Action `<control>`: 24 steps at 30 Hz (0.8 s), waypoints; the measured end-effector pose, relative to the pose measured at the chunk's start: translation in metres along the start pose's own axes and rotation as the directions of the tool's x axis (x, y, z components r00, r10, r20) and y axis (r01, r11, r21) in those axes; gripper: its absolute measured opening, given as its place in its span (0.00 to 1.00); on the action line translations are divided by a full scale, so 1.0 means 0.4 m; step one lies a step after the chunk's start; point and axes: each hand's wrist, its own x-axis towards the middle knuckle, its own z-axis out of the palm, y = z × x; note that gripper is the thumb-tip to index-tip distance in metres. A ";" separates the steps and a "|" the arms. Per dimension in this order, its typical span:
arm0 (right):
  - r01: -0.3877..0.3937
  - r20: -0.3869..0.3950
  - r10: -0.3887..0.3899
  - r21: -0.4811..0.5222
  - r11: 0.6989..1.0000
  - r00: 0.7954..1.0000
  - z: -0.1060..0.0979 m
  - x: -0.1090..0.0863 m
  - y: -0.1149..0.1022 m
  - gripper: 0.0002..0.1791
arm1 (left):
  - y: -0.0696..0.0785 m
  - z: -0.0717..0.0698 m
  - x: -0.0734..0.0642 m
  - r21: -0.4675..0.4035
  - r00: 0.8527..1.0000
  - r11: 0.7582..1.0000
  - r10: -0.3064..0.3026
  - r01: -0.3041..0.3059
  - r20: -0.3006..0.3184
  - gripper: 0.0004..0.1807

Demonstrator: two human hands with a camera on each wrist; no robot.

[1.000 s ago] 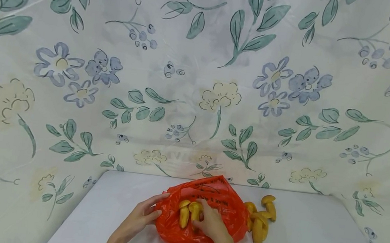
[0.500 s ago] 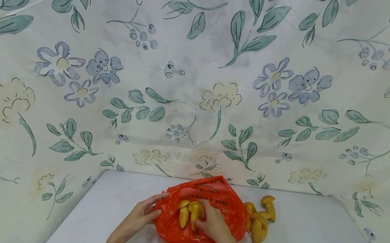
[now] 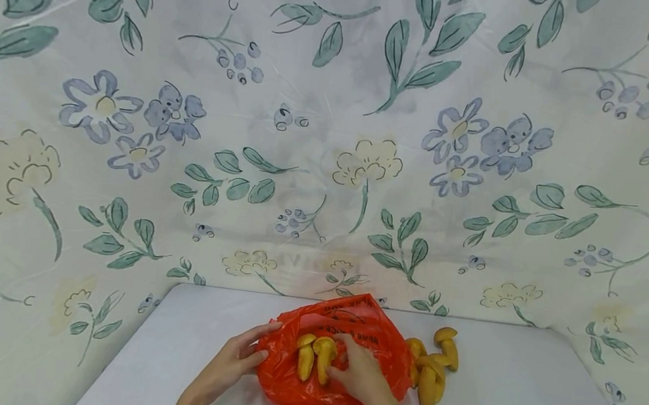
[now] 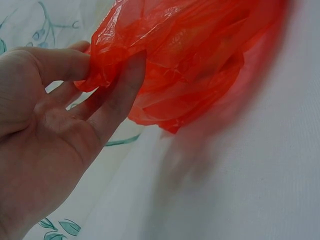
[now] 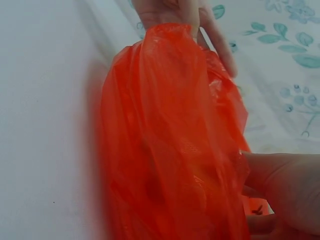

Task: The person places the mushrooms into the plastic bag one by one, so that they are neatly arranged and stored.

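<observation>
A red plastic bag [image 3: 332, 400] with dark print lies with its mouth spread. Two yellow-brown mushrooms sit side by side inside: a left mushroom [image 3: 305, 358] and a right mushroom [image 3: 323, 356]. My left hand [image 3: 230, 359] pinches the bag's left edge between thumb and fingers, as the left wrist view shows around the bag's gathered edge [image 4: 102, 60]. Inside the bag mouth, my right hand [image 3: 362, 374] is just right of the right mushroom, its thumb and fingers parted beside it. In the right wrist view the bag's wall [image 5: 170, 140] hides the mushrooms and part of the right hand [image 5: 295, 190].
Several more mushrooms [image 3: 431, 382] lie in a cluster on the white table [image 3: 518, 398], close against the bag's right side. One mushroom [image 3: 447, 347] is at the back of that cluster. A floral cloth [image 3: 301, 193] hangs behind and at both sides of the table.
My right hand has drawn slightly to the right, its thumb and fingers coming away from the right mushroom, which stays in place. My left hand keeps its hold on the bag.
</observation>
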 end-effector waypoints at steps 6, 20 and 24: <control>-0.016 0.000 0.016 -0.009 1.000 1.000 -0.006 -0.007 -0.002 0.31 | -0.001 0.000 -0.002 0.002 1.000 1.000 -0.008 0.008 -0.007 0.30; 0.020 -0.032 -0.021 -0.041 0.999 0.999 -0.067 -0.042 0.004 0.28 | -0.001 0.002 -0.003 0.011 1.000 1.000 -0.013 0.013 -0.010 0.30; 0.035 -0.049 -0.038 -0.051 0.998 0.998 -0.093 -0.052 0.010 0.29 | 0.000 0.001 -0.003 0.019 1.000 1.000 -0.002 0.003 -0.012 0.30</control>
